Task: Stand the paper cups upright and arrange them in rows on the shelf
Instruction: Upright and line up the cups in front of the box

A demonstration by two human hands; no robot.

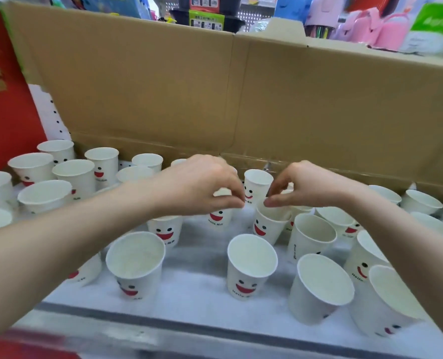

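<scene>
Several white paper cups printed with red smiley faces stand on the white shelf (202, 288). My left hand (199, 185) reaches over the middle and pinches the rim of an upright cup (219, 218). My right hand (308, 187) pinches the rim of a cup (267, 226) that leans to the left. Between the two hands, further back, stands another upright cup (256, 185). Two cups (135, 265) (251, 268) stand at the front, apart from each other.
A tall cardboard wall (241, 99) closes the back of the shelf. A red panel (5, 99) stands at the left. Several cups crowd the left (44, 198) and the right (321, 286). The shelf's front edge (189, 330) runs below.
</scene>
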